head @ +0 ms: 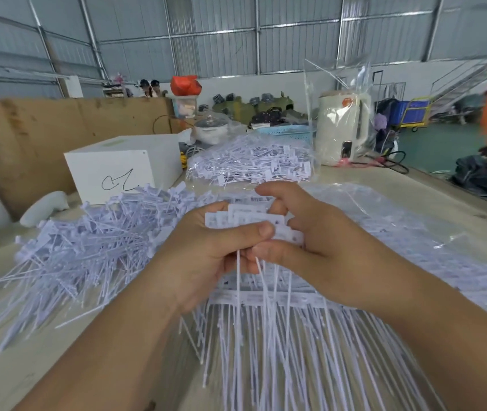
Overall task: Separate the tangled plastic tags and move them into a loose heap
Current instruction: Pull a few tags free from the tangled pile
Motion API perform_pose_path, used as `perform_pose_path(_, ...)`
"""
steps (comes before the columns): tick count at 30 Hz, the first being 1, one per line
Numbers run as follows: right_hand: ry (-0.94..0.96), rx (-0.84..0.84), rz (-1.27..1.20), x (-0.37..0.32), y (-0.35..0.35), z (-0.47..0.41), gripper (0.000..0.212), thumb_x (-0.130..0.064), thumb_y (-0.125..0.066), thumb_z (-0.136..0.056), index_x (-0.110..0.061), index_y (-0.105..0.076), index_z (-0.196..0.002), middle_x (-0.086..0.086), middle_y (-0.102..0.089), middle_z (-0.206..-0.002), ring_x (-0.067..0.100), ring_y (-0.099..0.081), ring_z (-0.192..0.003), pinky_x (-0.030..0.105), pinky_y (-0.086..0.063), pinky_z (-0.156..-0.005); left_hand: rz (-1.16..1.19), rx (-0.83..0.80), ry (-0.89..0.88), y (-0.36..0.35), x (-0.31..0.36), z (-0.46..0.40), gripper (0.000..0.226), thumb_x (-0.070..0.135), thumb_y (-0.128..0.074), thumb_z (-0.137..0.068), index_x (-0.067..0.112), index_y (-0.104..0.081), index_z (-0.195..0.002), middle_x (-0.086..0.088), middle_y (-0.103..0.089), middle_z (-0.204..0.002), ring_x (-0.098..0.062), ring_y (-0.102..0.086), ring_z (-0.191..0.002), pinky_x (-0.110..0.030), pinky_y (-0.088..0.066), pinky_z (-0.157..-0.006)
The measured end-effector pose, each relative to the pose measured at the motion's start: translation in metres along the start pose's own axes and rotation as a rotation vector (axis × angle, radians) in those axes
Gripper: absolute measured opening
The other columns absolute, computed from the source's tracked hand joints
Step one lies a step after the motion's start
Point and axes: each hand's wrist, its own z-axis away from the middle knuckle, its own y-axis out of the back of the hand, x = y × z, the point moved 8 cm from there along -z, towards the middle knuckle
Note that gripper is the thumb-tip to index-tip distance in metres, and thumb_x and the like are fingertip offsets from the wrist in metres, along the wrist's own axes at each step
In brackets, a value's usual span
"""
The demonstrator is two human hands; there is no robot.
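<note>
Bright, even daylight | soft, faint shadows on table [384, 185] | glare on clear plastic bag [337, 84] | wide-angle bending at edges | motion blur at right edge, lower foreground soft

White box [123, 167] w/ scribble far left; cream kettle [341, 129] back right; blue basket [286, 132] btwn.

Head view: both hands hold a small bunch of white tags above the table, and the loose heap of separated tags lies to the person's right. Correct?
Not quite. The head view shows the loose heap on the person's left. Both the left hand and right hand do hold the bunch of tags.
</note>
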Motion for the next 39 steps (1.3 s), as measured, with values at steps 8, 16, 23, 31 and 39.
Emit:
perform_pose_path(8,-0.216,-0.105,0.037,0.019,0.011,0.003,0.032,-0.045,-0.061,-0.090,-0.022,-0.054,-0.069,-0.008,-0.044,-0.053,0.008,-0.040,-0.048,0.032,-0.032,-0.053,0.050,0.232,-0.145,0.020,0.011,-0.002,0.025,0.012,-0.075,-0.055,0.006,-0.071,-0.079,-0.011,-0.073,-0.072,-0.019,-0.066,-0.057,-0.024,-0.050,-0.046)
perform_pose_path(16,-0.183,0.133,-0.113,0.010,0.015,-0.001,0.039,-0.031,-0.056,-0.096,-0.008,-0.043,-0.068,-0.008,-0.032,-0.049,0.007,-0.027,-0.042,0.024,-0.025,-0.046,0.164,0.283,-0.211,0.020,0.017,0.001,0.012,0.009,-0.073,-0.056,0.010,-0.072,-0.068,-0.003,-0.069,-0.062,-0.012,-0.060,-0.046,-0.020,-0.047,-0.043)
perform_pose_path(23,-0.241,0.544,-0.363,0.019,0.046,0.006,0.041,-0.045,-0.055,-0.095,-0.016,-0.044,-0.068,-0.012,-0.033,-0.050,-0.001,-0.032,-0.045,0.017,-0.027,-0.055,0.286,0.370,-0.172,0.023,0.006,0.000,0.027,0.006,-0.076,-0.052,0.007,-0.067,-0.078,-0.003,-0.062,-0.056,-0.012,-0.055,-0.043,-0.019,-0.044,-0.040)
perform_pose_path(31,-0.096,-0.028,-0.369,0.012,-0.008,-0.003,0.031,-0.045,-0.064,-0.086,-0.035,-0.054,-0.114,-0.007,-0.064,-0.100,0.021,-0.065,-0.091,0.049,-0.053,-0.084,0.100,0.176,-0.163,0.012,0.000,-0.004,0.028,0.012,-0.079,-0.062,0.010,-0.076,-0.090,-0.016,-0.075,-0.093,-0.031,-0.072,-0.079,-0.031,-0.055,-0.059)
perform_pose_path(39,-0.115,-0.085,-0.265,0.008,-0.017,-0.001,0.051,-0.036,-0.053,-0.099,-0.018,-0.037,-0.143,0.011,-0.067,-0.110,0.032,-0.063,-0.105,0.058,-0.047,-0.091,-0.016,0.122,-0.142,0.001,0.001,-0.002,0.038,0.017,-0.084,-0.058,0.010,-0.073,-0.093,-0.019,-0.073,-0.092,-0.032,-0.070,-0.077,-0.036,-0.054,-0.061)
